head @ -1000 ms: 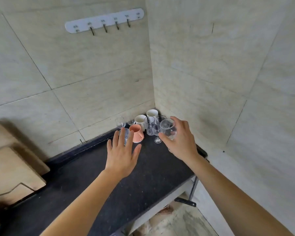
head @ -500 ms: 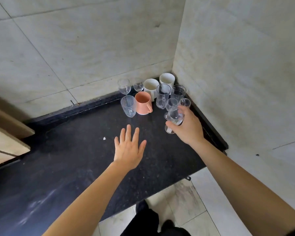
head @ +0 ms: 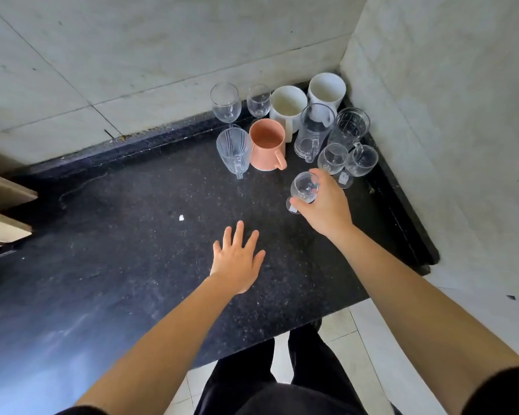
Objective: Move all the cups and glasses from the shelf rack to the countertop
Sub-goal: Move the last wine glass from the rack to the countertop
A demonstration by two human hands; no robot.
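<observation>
The right hand (head: 327, 208) has its grip closed round the bowl of a small stemmed glass (head: 304, 190), thumb on the near side and fingers wrapped over the far side, holding it just in front of the cluster already gathered in the back corner of the dark worktop (head: 132, 250). Whether the foot of the glass is touching the worktop or is a little above it cannot be told from this angle. The left hand (head: 237, 262) holds nothing; its grip is wide open, fingers spread, palm down over the bare middle of the worktop. In the corner stand two wine glasses (head: 226, 103) against the back wall, two white mugs (head: 288, 107), a peach mug (head: 265, 145), a ribbed glass mug (head: 233, 151) beside it, a tall glass mug (head: 313, 133) and several smaller glasses (head: 361, 160) near the side wall. The shelf rack is out of view, so how many pieces remain there cannot be judged. The step in hand looks like setting this glass down at the front edge of the group. The next move calls for lowering it upright into the free space, clear of the glasses just behind it, then loosening the fingers without tipping the narrow foot.
</observation>
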